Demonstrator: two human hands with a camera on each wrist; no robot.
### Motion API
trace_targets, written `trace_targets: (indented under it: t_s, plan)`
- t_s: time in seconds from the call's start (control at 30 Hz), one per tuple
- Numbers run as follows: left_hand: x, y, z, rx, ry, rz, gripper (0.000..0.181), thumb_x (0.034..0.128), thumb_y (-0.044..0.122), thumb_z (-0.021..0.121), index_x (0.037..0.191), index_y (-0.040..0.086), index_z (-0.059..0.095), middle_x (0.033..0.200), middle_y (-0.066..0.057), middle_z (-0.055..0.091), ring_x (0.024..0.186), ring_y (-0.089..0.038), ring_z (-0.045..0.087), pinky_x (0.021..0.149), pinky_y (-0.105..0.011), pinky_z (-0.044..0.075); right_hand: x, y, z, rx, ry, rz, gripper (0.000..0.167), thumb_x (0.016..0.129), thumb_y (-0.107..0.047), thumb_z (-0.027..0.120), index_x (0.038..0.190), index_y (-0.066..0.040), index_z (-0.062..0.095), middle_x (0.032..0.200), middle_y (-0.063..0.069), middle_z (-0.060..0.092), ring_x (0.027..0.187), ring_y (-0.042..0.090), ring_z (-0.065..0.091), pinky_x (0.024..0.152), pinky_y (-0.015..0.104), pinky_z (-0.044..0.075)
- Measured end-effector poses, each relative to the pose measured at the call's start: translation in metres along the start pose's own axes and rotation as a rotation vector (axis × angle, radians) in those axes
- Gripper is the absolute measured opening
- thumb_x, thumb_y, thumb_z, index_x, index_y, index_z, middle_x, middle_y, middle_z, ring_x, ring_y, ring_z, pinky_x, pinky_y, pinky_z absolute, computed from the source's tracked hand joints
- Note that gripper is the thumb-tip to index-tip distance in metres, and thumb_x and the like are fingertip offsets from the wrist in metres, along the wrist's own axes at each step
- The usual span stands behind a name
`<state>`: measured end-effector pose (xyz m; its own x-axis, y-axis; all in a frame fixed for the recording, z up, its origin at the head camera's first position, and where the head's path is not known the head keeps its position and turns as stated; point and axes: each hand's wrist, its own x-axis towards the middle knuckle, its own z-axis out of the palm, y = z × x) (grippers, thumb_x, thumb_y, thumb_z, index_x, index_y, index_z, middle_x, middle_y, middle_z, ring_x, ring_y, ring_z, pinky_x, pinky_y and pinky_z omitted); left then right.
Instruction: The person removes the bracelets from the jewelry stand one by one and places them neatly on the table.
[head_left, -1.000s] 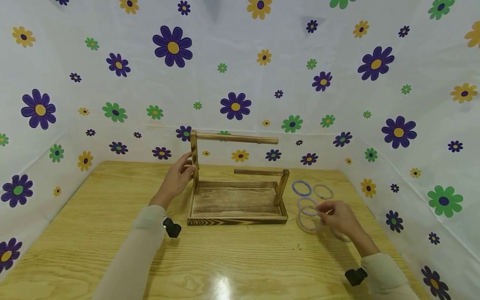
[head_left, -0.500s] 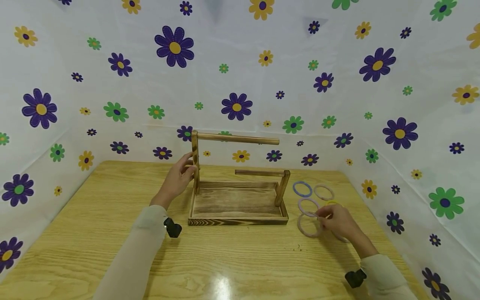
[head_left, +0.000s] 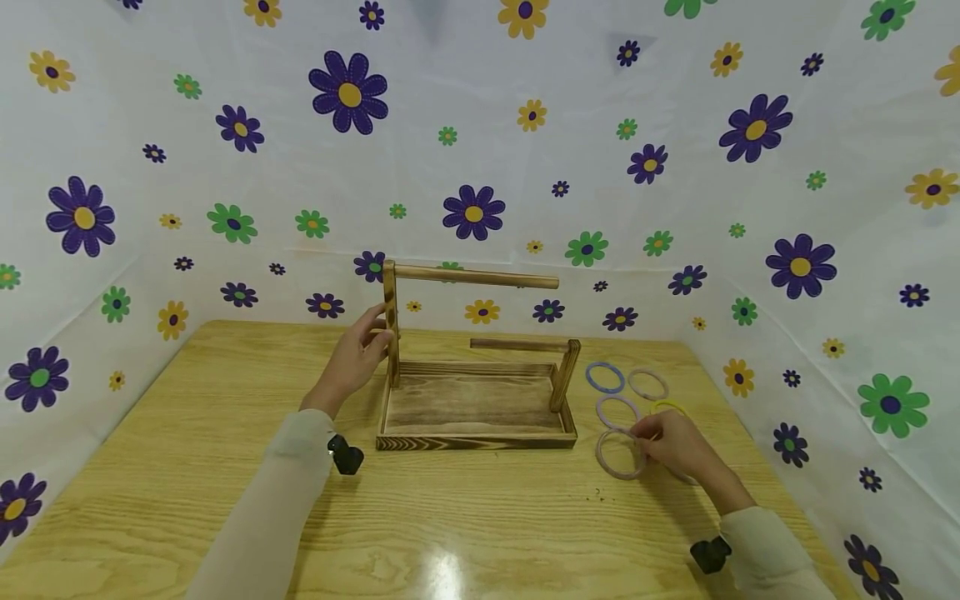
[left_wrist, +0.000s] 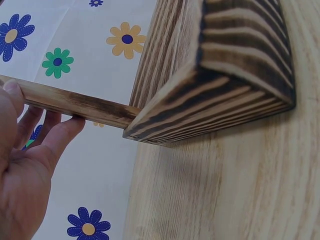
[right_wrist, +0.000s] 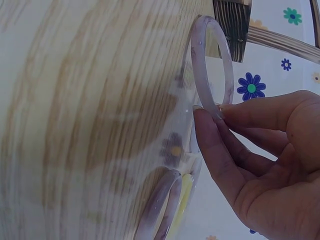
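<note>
My left hand (head_left: 360, 354) holds the left upright post (head_left: 391, 325) of a wooden bracelet stand (head_left: 476, 444). In the left wrist view, the thumb lies on one side of that post (left_wrist: 75, 102) and the fingertips on the other. Thumb and fingertips of my right hand (head_left: 681, 446) pinch a pale mauve translucent bangle (right_wrist: 200, 67); its ring is tilted up off the table in the right wrist view. From above, that bangle (head_left: 598, 457) appears just left of the fingers. Both bars of the stand, the long upper bar (head_left: 476, 277) and short lower bar (head_left: 517, 344), are bare.
Beside the stand's right end lie a blue bangle (head_left: 606, 392), a beige bangle (head_left: 665, 388), a lavender bangle (head_left: 598, 412) and a yellow bangle (head_left: 667, 404). Another pale bangle (head_left: 684, 478) is partly hidden under my right hand. Flowered cloth (head_left: 472, 150) rises behind the wooden table (head_left: 225, 500).
The mauve bangle in my right fingers has shifted slightly toward me, away from the lavender one. The yellow bangle has come into sight behind the hand. My left hand stays on the post.
</note>
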<state>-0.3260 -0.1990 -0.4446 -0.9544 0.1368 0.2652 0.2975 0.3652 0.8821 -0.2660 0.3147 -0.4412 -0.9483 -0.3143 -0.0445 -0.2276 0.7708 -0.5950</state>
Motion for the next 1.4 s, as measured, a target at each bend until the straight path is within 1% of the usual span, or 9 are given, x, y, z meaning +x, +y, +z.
trace_targets:
  t_s: [0.33,0.4,0.53,0.63,0.77,0.8,1.03,1.23,1.4]
  plan:
    - [0.001,0.001,0.001,0.009,0.000,-0.009,0.058,0.1125,0.020,0.043,0.166,0.016,0.021,0.147,-0.026,0.052,0.132,-0.044,0.057,0.112,-0.059,0.051,0.001,0.004,0.001,-0.024,-0.013,0.003,0.014,0.093,0.000,0.070,0.101,0.010,0.076,0.089,0.019,0.077,0.066,0.018,0.069,0.055,0.022,0.057]
    - [0.000,0.006,0.001,0.006,-0.003,-0.017,0.058,0.1126,0.017,0.042,0.166,0.014,0.021,0.147,-0.027,0.051,0.133,-0.045,0.056,0.112,-0.060,0.050,0.002,0.005,0.001,-0.028,-0.015,-0.006,0.014,0.093,0.000,0.070,0.100,0.010,0.077,0.089,0.019,0.077,0.066,0.018,0.069,0.055,0.022,0.057]
    - [-0.008,0.025,0.000,0.003,-0.013,-0.033,0.057,0.1122,0.013,0.042,0.165,0.009,0.022,0.147,-0.030,0.050,0.133,-0.047,0.055,0.113,-0.059,0.049,0.002,0.006,0.001,-0.024,-0.025,-0.005,0.013,0.093,0.000,0.071,0.098,0.010,0.077,0.087,0.017,0.077,0.066,0.018,0.069,0.056,0.022,0.057]
    - [-0.012,0.037,-0.001,0.007,-0.014,-0.041,0.057,0.1121,0.014,0.043,0.165,0.009,0.022,0.147,-0.029,0.049,0.135,-0.047,0.054,0.113,-0.059,0.049,0.001,0.005,0.001,-0.026,-0.031,0.015,0.012,0.092,-0.001,0.072,0.097,0.009,0.077,0.086,0.014,0.077,0.068,0.017,0.069,0.057,0.022,0.058]
    - [-0.014,0.040,-0.001,0.011,-0.008,-0.045,0.057,0.1123,0.016,0.043,0.165,0.010,0.022,0.148,-0.029,0.049,0.136,-0.047,0.053,0.114,-0.060,0.049,0.000,0.004,0.000,-0.030,-0.032,0.040,0.013,0.093,-0.002,0.072,0.098,0.008,0.077,0.087,0.013,0.077,0.072,0.016,0.070,0.060,0.023,0.060]
    - [-0.014,0.039,-0.001,0.010,-0.007,-0.045,0.057,0.1123,0.016,0.043,0.165,0.010,0.022,0.148,-0.029,0.048,0.136,-0.047,0.053,0.113,-0.060,0.049,0.000,0.004,0.000,-0.028,-0.033,0.043,0.013,0.093,-0.002,0.072,0.098,0.008,0.077,0.088,0.014,0.077,0.072,0.017,0.070,0.060,0.024,0.060]
    - [0.000,0.000,0.001,0.022,0.008,-0.013,0.058,0.1118,0.028,0.046,0.166,0.023,0.024,0.146,-0.020,0.053,0.132,-0.039,0.058,0.110,-0.056,0.054,0.000,0.005,0.001,-0.035,-0.023,0.040,0.012,0.093,-0.001,0.072,0.098,0.008,0.077,0.087,0.014,0.077,0.070,0.016,0.070,0.059,0.023,0.060]
    - [0.000,0.000,0.001,0.031,0.012,-0.006,0.058,0.1120,0.028,0.045,0.166,0.021,0.024,0.146,-0.021,0.053,0.132,-0.040,0.058,0.110,-0.056,0.053,-0.001,0.005,0.000,-0.057,-0.008,0.042,0.014,0.093,-0.004,0.073,0.100,0.007,0.078,0.089,0.013,0.077,0.073,0.016,0.071,0.062,0.025,0.060]
    - [0.001,-0.002,0.001,0.031,0.011,-0.011,0.058,0.1119,0.028,0.045,0.166,0.022,0.024,0.146,-0.021,0.053,0.133,-0.040,0.058,0.110,-0.055,0.053,-0.002,0.001,-0.004,-0.090,0.023,0.043,0.015,0.094,-0.009,0.073,0.103,0.002,0.078,0.093,0.011,0.076,0.075,0.015,0.067,0.063,0.026,0.056]
